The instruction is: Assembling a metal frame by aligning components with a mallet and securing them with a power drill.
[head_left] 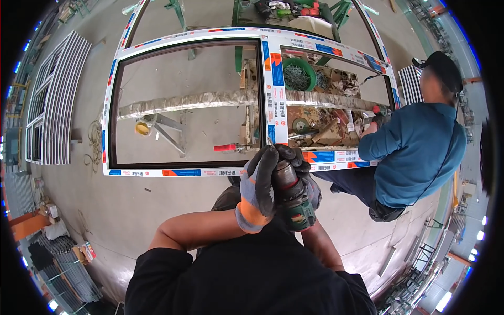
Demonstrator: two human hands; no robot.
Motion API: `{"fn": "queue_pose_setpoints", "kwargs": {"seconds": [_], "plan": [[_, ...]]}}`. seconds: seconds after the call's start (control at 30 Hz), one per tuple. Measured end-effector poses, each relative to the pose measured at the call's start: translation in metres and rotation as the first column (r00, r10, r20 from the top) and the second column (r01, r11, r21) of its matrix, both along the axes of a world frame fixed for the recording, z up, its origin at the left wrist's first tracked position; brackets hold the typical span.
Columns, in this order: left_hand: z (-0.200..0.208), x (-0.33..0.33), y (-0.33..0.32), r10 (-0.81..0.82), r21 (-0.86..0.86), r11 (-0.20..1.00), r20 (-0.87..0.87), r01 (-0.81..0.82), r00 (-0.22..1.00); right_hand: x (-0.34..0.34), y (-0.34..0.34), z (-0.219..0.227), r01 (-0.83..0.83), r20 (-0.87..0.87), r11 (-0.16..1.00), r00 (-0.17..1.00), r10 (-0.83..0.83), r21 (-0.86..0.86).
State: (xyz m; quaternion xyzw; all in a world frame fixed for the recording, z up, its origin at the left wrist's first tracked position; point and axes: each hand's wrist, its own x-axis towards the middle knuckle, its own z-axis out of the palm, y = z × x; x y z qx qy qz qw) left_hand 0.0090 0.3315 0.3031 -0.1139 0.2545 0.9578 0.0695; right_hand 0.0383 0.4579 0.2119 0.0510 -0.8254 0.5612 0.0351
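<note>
Far left on the floor I see a stack of frames [52, 100], white w/ dark edges, well apart from the work. Below that, lower left, orange steel [26, 224] and dark bundled profiles [63, 262].

Centre: big window frame [181, 171] lying flat on stands, white w/ blue-orange protective tape. Its mullion [274, 89] splits it into a wide left bay and a narrower right bay. Thru the left bay I see bare floor, a wrapped bar [184, 102] running across under the frame, and a red-handled tool [227, 148] near the mullion's foot.

My left hand [257, 189], grey glove w/ orange cuff, comes in from the lower edge and wraps over the top of the drill [291, 197]; fingers curled tight round its body. The drill sits just at the frame's near rail, right below the mullion, nose pointing up at the rail; green-dark body. My right hand [310, 184], dark glove, is behind/right of the drill, closed on it too, tho mostly hidden so I can't tell the exact finger spread.

Thru the right bay: green bowl [299, 73] of screws plus cluttered scraps on a bench under the frame.

Right: another person in a blue top [420, 152], dark cap, bent over the frame's right corner, one hand [374, 123] on a red-tipped tool [382, 110] at the rail. Behind that person, more white slats [409, 84].
</note>
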Motion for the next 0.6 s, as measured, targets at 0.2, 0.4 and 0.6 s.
{"fn": "queue_pose_setpoints", "kwargs": {"seconds": [0.2,0.4,0.6], "plan": [[-0.015,0.008,-0.006,-0.01,-0.358,0.934,-0.024,0.0,1.0,0.005,0.012,-0.024,-0.029,-0.188,0.987,0.98,0.059,0.156],[-0.019,0.008,-0.007,0.049,-0.498,0.863,-0.08,-0.082,0.996,0.005,0.015,-0.025,-0.064,-0.225,0.967,0.967,0.121,0.246],[-0.028,0.008,-0.007,0.022,-0.397,0.917,-0.012,-0.025,1.0,0.005,0.019,-0.034,-0.055,-0.257,0.951,0.956,0.138,0.305]]}}
